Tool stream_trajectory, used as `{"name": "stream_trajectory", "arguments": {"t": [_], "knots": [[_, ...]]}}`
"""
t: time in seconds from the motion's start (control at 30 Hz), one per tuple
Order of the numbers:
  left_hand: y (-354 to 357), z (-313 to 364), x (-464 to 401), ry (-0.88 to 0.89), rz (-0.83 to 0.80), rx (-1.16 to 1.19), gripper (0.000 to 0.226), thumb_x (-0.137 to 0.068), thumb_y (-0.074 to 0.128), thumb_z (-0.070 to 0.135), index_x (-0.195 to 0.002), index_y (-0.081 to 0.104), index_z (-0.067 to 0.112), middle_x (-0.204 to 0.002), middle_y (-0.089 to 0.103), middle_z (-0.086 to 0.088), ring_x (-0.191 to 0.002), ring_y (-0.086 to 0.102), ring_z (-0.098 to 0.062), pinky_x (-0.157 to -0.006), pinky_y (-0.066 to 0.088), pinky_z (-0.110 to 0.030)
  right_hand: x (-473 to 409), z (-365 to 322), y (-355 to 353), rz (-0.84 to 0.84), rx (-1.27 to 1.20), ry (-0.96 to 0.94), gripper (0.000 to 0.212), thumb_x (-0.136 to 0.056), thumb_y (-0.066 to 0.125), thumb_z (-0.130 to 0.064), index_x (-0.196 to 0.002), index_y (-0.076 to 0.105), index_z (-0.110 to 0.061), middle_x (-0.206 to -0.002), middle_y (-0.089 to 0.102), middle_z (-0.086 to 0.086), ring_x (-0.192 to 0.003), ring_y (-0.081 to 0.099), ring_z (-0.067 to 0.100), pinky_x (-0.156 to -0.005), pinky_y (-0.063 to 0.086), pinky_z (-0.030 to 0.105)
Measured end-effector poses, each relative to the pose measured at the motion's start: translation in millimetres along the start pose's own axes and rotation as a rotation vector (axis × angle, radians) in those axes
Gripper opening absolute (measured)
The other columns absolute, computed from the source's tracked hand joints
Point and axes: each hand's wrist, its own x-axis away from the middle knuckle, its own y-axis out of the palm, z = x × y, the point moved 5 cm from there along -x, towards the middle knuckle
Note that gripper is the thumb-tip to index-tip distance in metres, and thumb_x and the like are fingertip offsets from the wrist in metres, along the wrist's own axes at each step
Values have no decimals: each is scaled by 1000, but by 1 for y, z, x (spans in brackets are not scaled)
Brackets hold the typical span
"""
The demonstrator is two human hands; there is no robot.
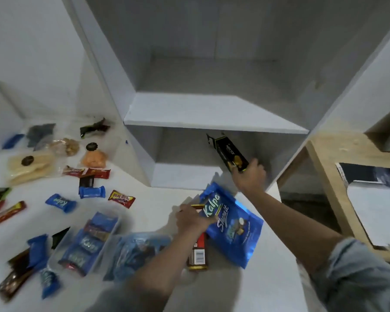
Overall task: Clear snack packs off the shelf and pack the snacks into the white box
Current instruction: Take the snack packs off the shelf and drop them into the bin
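My right hand point(249, 176) grips the lower end of a long black Nextar pack point(229, 152) at the mouth of the shelf's lower compartment point(189, 149). My left hand point(193, 218) holds a big blue Kalpa pack point(232, 224) together with a brown-and-red pack point(197, 253) under it, just above the white table. The upper board of the white shelf point(212, 111) is bare. No white box is plainly recognisable.
Several loose snacks lie over the white table's left half: small blue Kalpa bars point(60, 202), red bars point(95, 173), clear bags of biscuits point(31, 165). A clear tray point(86, 242) with bars and a blue bag point(135, 251) sit near me. A wooden table point(324, 176) stands to the right.
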Motion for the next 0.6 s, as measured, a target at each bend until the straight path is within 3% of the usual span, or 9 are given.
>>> {"name": "stream_trajectory", "arguments": {"t": [0.13,0.37,0.47,0.6], "knots": [[-9,2,16,25,71,6,82,-60,83,27,-124,37,5,-121,54,-10,-110,58,-27,-87,50,-31,-19,7,19,-158,31,-76,51,-83,63,-34,-125,46,-11,-115,61,18,-108,59,40,-89,48,44],[-15,-4,28,52,116,66,63,-69,76,24,-117,41,6,-102,57,-2,-84,53,-15,-69,43,-25,-2,25,22,-85,35,-239,70,-81,65,-26,-143,34,-16,-120,54,20,-106,55,40,-87,46,43],[-22,-7,38,70,106,126,57,-69,77,24,-114,46,9,-100,57,0,-84,55,-16,-70,45,-26,11,27,20,-85,49,-282,67,-79,67,-23,-139,39,-14,-119,53,20,-106,54,40,-85,46,43],[-38,-7,53,170,108,213,52,-69,78,26,-107,45,21,-102,62,3,-93,62,-18,-78,49,-28,27,26,16,-149,55,-198,55,-78,70,-26,-122,44,-7,-118,53,19,-108,55,39,-83,48,44]]}}
